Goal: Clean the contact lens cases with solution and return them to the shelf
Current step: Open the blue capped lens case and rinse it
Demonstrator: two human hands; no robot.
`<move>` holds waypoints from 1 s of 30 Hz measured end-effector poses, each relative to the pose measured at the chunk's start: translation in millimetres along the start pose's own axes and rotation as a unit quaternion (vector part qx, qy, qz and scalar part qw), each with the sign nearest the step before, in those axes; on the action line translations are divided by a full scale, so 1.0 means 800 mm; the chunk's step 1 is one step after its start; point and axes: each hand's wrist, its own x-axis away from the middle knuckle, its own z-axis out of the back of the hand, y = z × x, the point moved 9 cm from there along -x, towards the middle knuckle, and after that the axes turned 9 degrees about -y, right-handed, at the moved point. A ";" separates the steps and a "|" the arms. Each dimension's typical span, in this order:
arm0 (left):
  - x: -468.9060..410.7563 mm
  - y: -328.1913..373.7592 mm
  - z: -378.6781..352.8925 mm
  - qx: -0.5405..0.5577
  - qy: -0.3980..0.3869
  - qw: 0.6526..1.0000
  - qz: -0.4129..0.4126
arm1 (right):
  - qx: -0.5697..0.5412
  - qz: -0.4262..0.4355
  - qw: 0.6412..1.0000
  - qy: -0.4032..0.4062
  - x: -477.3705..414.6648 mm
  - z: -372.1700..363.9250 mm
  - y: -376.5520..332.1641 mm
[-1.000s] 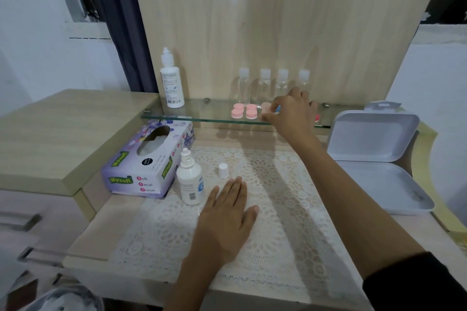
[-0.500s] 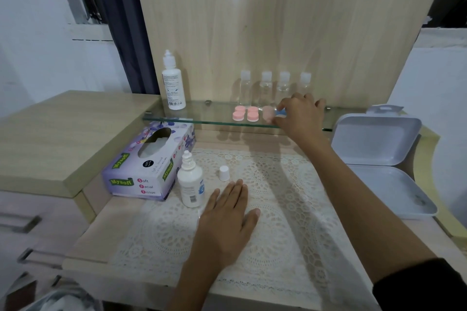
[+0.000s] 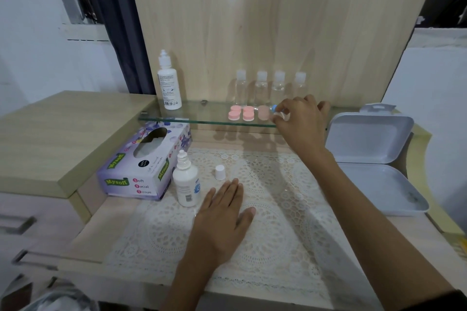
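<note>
Reaching up to the glass shelf (image 3: 202,118) at centre right of the frame, the right hand (image 3: 300,124) has its grip clamped on the blue-capped lens case (image 3: 274,108). Thumb and forefinger curl round it, and most of the case is hidden beneath them. The case sits near the shelf's front edge, just right of the pink lens cases (image 3: 233,115). Its long axis seems to run from the back panel toward the front edge, as theirs does. The left hand (image 3: 222,217) lies flat on the lace mat (image 3: 265,235) at lower centre, grip apart and holding nothing, well below the shelf. The solution bottle (image 3: 187,182) stands uncapped just left of that hand on the desk (image 3: 80,247), with its loose cap (image 3: 219,172) beside it. The coming move, I judge, is a pull down and left from shelf toward bottle, and the right hand is the one placed for it.
</note>
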 end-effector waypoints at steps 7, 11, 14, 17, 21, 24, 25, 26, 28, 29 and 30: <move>0.001 -0.002 0.002 0.022 0.000 1.000 0.002 | -0.240 -0.007 0.961 -0.140 0.076 -0.015 -0.001; 0.003 -0.001 0.006 0.044 0.011 0.999 -0.003 | -0.261 -0.014 0.940 -0.221 0.128 -0.041 0.002; 0.004 0.000 0.008 0.060 0.017 0.998 -0.012 | -0.278 -0.015 0.926 -0.254 0.159 -0.062 0.003; 0.005 -0.002 0.008 0.065 0.033 0.997 -0.020 | -0.308 -0.024 0.914 -0.262 0.179 -0.072 0.003; 0.005 -0.004 0.006 0.060 0.052 0.996 -0.028 | -0.298 0.000 0.919 -0.257 0.183 -0.070 0.000; 0.007 -0.002 0.008 0.066 0.061 0.995 -0.040 | -0.291 0.020 0.923 -0.250 0.183 -0.070 -0.002; 0.008 -0.001 0.009 0.074 0.062 0.994 -0.043 | -0.287 0.028 0.925 -0.247 0.184 -0.071 -0.003; 0.008 -0.001 0.010 0.087 0.061 0.993 -0.046 | -0.284 0.034 0.927 -0.243 0.184 -0.071 -0.004; 0.006 -0.005 0.013 0.125 0.064 0.989 -0.045 | -0.284 0.036 0.929 -0.236 0.185 -0.071 -0.004; 0.004 -0.007 0.014 0.142 0.070 0.986 -0.044 | -0.287 0.036 0.929 -0.232 0.185 -0.070 -0.003; 0.002 -0.010 0.016 0.150 0.075 0.985 -0.043 | -0.288 0.037 0.929 -0.228 0.186 -0.070 -0.003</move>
